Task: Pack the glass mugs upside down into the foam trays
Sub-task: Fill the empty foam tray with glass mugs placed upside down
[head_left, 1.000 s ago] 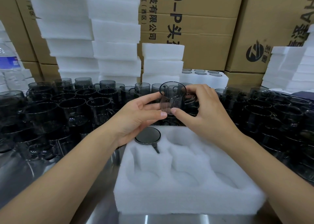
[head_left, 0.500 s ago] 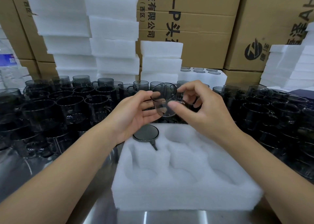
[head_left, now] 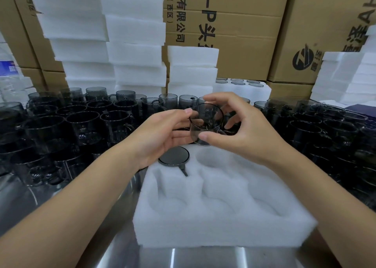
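A smoke-tinted glass mug (head_left: 205,125) is held in the air just past the 12 o'clock edge of the white foam tray (head_left: 223,223), tilted so that its open rim faces back toward the camera. The left hand (head_left: 162,133) holds it from the 9 o'clock side, thumb on the rim and fingers laid under the wall. The right hand (head_left: 244,129) grips it from 3 o'clock, thumb pressed low on the wall and forefinger arched over the top; its other fingers sit behind the dark glass, possibly at the handle, though that is hard to make out. In the tray, one packed mug (head_left: 173,155) stands upside down in the pocket at 11 o'clock, its handle lying toward 5 o'clock. The tray rests on a metal table (head_left: 61,196). Loose mugs (head_left: 81,121) crowd the table from 9 o'clock round to 3 o'clock. Foam stacks (head_left: 134,54) rise at 11 and 12 o'clock, with cardboard boxes (head_left: 244,33) behind them.
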The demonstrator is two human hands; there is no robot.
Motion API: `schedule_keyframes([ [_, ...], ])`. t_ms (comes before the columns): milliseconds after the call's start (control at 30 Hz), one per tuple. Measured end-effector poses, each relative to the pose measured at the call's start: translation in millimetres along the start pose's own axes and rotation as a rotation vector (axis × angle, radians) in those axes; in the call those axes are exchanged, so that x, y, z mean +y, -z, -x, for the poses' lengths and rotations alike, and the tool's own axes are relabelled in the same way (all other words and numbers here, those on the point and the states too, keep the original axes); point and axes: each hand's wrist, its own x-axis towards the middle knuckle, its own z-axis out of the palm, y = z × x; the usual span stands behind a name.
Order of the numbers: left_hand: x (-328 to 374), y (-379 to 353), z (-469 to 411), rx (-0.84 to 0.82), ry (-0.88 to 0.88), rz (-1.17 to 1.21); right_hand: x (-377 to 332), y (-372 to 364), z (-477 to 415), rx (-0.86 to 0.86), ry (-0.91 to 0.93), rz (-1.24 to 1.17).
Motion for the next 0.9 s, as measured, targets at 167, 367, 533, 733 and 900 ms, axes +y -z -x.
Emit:
schedule_keyframes([
  [167, -4.7, -6.9, -0.7, 0.102, -0.056, -0.145, 2.1, 7.8, -3.5, -0.073, -0.063, 0.036],
  [367, -12.0, -8.9, 3.2, 0.221, -0.219, -0.603, 5.8, 12.6, -4.5, -0.28, -0.133, 0.111],
  [533, -10.7, -11.9, 6.3, 0.161, -0.128, -0.67, 9.5, 17.1, -5.4, -0.37, -0.157, 0.078],
  [733, -7.2, -15.0, 8.4, 0.083, -0.058, -0.784, 9.8, 14.3, -4.4, -0.406, -0.115, 0.032],
  [900, -6.2, -14.4, 10.2, 0.046, -0.029, -0.797, 10.7, 12.6, -4.0, -0.425, -0.103, 0.025],
])
